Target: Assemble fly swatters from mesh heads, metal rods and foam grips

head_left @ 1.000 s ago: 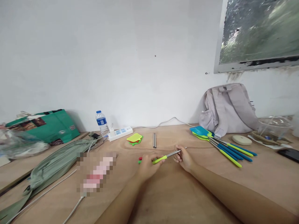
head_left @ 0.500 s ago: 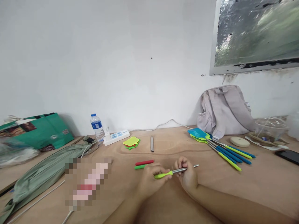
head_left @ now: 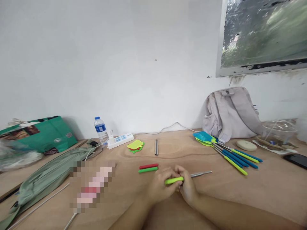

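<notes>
Metal rod [head_left: 200, 174] partly hidden, window [head_left: 266, 35] cut off

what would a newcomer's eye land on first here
Probably the bright yellow-green handle in the left hand, front and centre, with its metal rod sticking out past the right hand. Next come the blue and yellow-green swatters fanned out on the table's right side, in front of the backpack. The green bag stands out at the far left.

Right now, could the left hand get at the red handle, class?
Probably yes, if it lets go first: the left hand holds the yellow-green handle. The red handle lies close by, uncovered, the green handle alongside.
</notes>
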The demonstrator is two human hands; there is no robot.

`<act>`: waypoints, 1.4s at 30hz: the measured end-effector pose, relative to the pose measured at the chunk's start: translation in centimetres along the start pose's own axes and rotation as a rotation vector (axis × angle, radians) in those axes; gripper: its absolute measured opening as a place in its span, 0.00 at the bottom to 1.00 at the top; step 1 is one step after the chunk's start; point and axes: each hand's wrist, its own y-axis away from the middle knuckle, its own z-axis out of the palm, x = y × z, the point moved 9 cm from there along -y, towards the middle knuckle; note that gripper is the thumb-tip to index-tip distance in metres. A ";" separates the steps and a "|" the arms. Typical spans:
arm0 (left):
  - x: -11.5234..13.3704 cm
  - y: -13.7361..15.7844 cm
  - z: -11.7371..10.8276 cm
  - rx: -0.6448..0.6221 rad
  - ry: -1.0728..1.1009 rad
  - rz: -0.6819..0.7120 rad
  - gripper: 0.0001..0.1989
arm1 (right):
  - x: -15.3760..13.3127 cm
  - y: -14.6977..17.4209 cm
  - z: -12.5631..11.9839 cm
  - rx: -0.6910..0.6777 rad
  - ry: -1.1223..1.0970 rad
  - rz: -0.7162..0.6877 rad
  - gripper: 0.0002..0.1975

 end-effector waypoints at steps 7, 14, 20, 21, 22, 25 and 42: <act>-5.3 1.2 -5.5 0.283 -0.480 -0.085 0.12 | 1.1 -1.8 0.1 -0.192 -0.068 0.268 0.10; -16.4 0.4 -11.1 0.309 -0.698 -0.380 0.21 | -0.4 -3.5 -3.0 -0.183 -0.169 0.343 0.17; -23.3 -0.9 -11.3 0.094 -0.770 -0.582 0.28 | 0.0 -3.8 -4.6 -0.195 -0.199 0.409 0.16; -24.1 -0.9 -11.2 0.069 -0.773 -0.619 0.28 | 0.1 -3.8 -4.6 -0.206 -0.210 0.420 0.16; -24.8 -0.7 -11.1 0.049 -0.775 -0.650 0.29 | 0.2 -3.8 -4.6 -0.216 -0.222 0.435 0.16; -25.5 -0.4 -11.0 0.018 -0.778 -0.686 0.29 | 0.7 -3.9 -4.6 -0.219 -0.243 0.500 0.15; -15.7 -3.8 -12.9 0.305 -0.680 -0.591 0.14 | 0.5 -3.6 -4.0 -0.268 -0.023 0.438 0.15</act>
